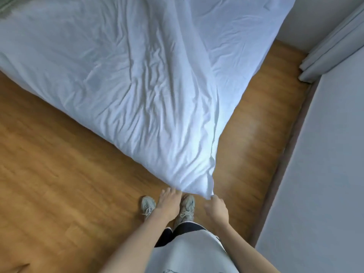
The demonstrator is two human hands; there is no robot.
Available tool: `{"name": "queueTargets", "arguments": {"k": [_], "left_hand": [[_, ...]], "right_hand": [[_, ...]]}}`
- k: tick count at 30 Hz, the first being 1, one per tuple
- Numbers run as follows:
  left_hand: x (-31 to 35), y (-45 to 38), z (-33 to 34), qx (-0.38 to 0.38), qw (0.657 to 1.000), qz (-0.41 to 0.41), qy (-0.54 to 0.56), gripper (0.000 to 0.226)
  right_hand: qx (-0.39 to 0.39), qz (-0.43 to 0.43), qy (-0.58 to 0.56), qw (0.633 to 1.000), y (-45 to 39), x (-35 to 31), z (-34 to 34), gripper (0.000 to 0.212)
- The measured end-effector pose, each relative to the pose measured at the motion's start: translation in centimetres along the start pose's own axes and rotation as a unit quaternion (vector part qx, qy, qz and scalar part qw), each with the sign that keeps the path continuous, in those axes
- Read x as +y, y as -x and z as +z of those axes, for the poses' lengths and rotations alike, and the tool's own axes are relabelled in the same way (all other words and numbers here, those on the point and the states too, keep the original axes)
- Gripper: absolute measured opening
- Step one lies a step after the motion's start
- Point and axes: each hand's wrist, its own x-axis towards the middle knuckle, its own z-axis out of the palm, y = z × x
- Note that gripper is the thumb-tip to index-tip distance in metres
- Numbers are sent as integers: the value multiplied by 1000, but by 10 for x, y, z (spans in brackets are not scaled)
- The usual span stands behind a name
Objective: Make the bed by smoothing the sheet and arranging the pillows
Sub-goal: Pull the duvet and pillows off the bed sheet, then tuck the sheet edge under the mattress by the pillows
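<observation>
both hands (215,208) gripping sheet (137,91) corner

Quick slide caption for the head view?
Both hands, left hand and right hand, hold the wrinkled white sheet at the bed corner above the wooden floor.

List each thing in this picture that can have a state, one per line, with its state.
sheet: wrinkled, corner pulled out off the bed over the floor
right hand: pinching the sheet's corner
left hand: fingers at the sheet's edge, grip unclear
curtain: gathered against the wall
shoes: laced, flat on the wooden floor
</observation>
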Motion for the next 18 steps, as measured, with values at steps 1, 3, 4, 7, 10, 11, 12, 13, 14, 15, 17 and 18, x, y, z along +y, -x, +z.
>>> {"name": "queueTargets", "arguments": {"k": [1,3,4,7,10,11,12,13,14,15,17,18], "left_hand": [[-4,3,2,-4,1000,-7,5,43],[-13,7,3,-7,1000,-18,8,37],[-19,8,3,-5,1000,-23,11,36],[-38,11,-1,16,998,-44,34,34],[-62,15,-6,35,996,-58,64,33],[-72,17,-8,38,995,-62,74,33],[-82,20,-9,41,993,-67,87,34],[-94,23,-9,42,991,-74,105,34],[-106,25,-8,43,988,-82,127,36],[-119,28,-7,43,983,-91,151,36],[-150,35,-2,43,974,-110,193,36],[-168,39,1,40,970,-119,208,36]], "right_hand": [[-9,1,11,1000,-2,1,1,42],[-14,-2,20,1000,-4,-4,0,48],[-15,-8,24,1000,-4,-10,0,49],[-14,-51,56,997,-7,-34,-1,46],[-12,-95,83,992,-8,-65,3,45],[-13,-107,91,990,-7,-75,5,45],[-14,-116,99,988,-6,-85,8,45],[-15,-124,106,986,-5,-94,12,45],[-16,-130,114,985,-4,-103,17,45],[-17,-135,125,983,-4,-112,23,45],[-20,-140,148,979,-2,-130,37,45],[-21,-141,160,977,-2,-140,46,44]]}}
